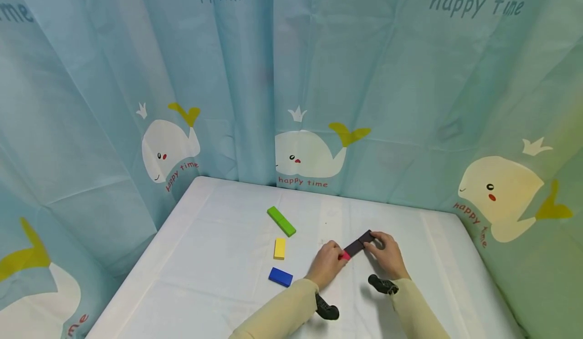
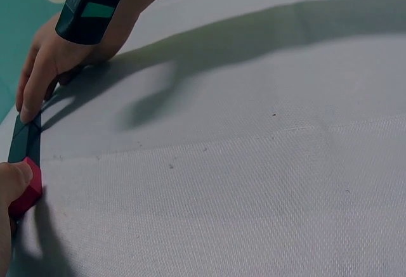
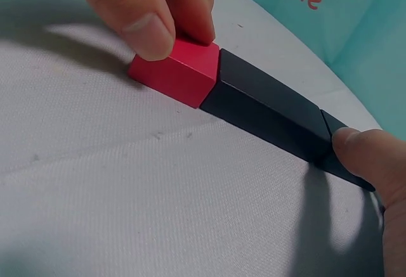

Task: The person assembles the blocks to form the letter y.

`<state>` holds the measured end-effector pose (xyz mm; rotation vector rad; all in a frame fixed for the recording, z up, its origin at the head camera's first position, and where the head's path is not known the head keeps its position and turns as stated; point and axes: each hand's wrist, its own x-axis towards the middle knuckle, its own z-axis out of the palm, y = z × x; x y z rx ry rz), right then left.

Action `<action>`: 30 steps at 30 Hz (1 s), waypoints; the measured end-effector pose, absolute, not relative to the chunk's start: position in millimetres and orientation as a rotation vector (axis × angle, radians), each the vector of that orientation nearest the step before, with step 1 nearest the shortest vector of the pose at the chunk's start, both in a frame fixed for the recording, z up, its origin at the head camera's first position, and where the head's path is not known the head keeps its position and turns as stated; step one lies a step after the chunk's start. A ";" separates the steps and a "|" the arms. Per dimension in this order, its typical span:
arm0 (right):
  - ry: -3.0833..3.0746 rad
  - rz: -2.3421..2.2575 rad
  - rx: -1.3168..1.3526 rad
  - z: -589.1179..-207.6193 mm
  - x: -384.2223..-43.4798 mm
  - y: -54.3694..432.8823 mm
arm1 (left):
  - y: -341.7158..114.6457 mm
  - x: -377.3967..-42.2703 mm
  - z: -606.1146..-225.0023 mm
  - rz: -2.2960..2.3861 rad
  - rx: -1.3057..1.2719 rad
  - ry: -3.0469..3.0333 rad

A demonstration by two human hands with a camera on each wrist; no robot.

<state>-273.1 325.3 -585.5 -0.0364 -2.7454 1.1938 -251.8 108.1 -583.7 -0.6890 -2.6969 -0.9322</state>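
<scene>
A person's left hand [image 1: 327, 265] pinches a glossy red rectangular block [image 3: 174, 71] between thumb and fingers, and the block sits on a desk [image 1: 218, 258] covered with white woven cloth. Its end face meets a smooth black oblong block [image 3: 269, 104], and beyond that a second black oblong block [image 1: 366, 237] continues the line, a thin seam showing between the two dark pieces. The three lie end to end in a straight row that slants away toward the right in the head view. The right hand [image 1: 389, 255] pinches the far black block, its thumb against the side close to the seam. To the left of the hands, well apart from the row, lie a bright green bar [image 1: 281, 221] with a seam across its middle, a yellow rectangular block [image 1: 280, 249] just below it, and a blue rectangular block [image 1: 280, 277] nearest the person. Both arms wear pale cream sleeves [image 1: 282, 308]. Behind the desk hangs a light blue curtain [image 1: 246, 76] printed with white whales and the words "happy time".
</scene>
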 end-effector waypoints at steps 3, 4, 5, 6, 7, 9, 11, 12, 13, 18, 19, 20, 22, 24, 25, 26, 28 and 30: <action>-2.746 1.197 -0.049 -585.7 -272.8 324.1 | 108.0 -251.8 -583.7 -0.927 -0.693 -2.694; -2.746 1.198 -0.055 -585.8 -272.8 323.8 | 108.0 -251.8 -583.7 -0.925 -0.694 -2.694; -2.745 1.195 -0.053 -586.1 -272.8 323.6 | 107.9 -251.9 -583.8 -0.925 -0.694 -2.694; -2.742 1.195 -0.053 -586.3 -273.0 323.4 | 108.0 -252.1 -584.0 -0.925 -0.695 -2.693; -2.742 1.191 -0.052 -586.6 -273.0 323.2 | 108.1 -252.2 -584.3 -0.925 -0.695 -2.691; -2.743 1.181 -0.047 -587.2 -273.0 323.1 | 108.3 -252.5 -585.2 -0.929 -0.696 -2.690; -2.747 1.179 -0.045 -587.3 -273.0 323.1 | 108.5 -252.8 -585.9 -0.931 -0.693 -2.693; -2.750 1.179 -0.048 -587.3 -272.9 323.2 | 108.7 -252.9 -586.3 -0.932 -0.693 -2.694; -2.754 1.179 -0.046 -587.4 -272.9 323.5 | 108.8 -253.1 -586.8 -0.931 -0.693 -2.695; -2.760 1.189 -0.044 -587.3 -273.1 324.6 | 109.2 -253.3 -587.9 -0.926 -0.690 -2.697; -2.759 1.190 -0.042 -587.3 -273.1 324.5 | 109.2 -253.2 -588.0 -0.923 -0.691 -2.697; -2.758 1.189 -0.043 -587.2 -273.0 324.4 | 109.1 -253.2 -588.0 -0.920 -0.692 -2.696; -2.757 1.189 -0.041 -587.1 -273.0 324.4 | 108.9 -252.9 -587.5 -0.911 -0.692 -2.697; -2.760 1.191 -0.041 -586.5 -272.4 324.3 | 108.8 -252.6 -586.4 -0.901 -0.690 -2.697; -2.762 1.191 -0.042 -586.3 -272.3 324.3 | 108.8 -252.4 -585.9 -0.898 -0.690 -2.696; -2.763 1.191 -0.041 -585.9 -272.0 324.3 | 108.8 -252.1 -585.4 -0.898 -0.689 -2.694; -2.763 1.194 -0.041 -585.3 -271.5 324.1 | 108.8 -251.7 -584.0 -0.899 -0.685 -2.693; -2.756 1.195 -0.036 -584.6 -271.1 323.6 | 108.9 -251.2 -583.4 -0.906 -0.681 -2.691</action>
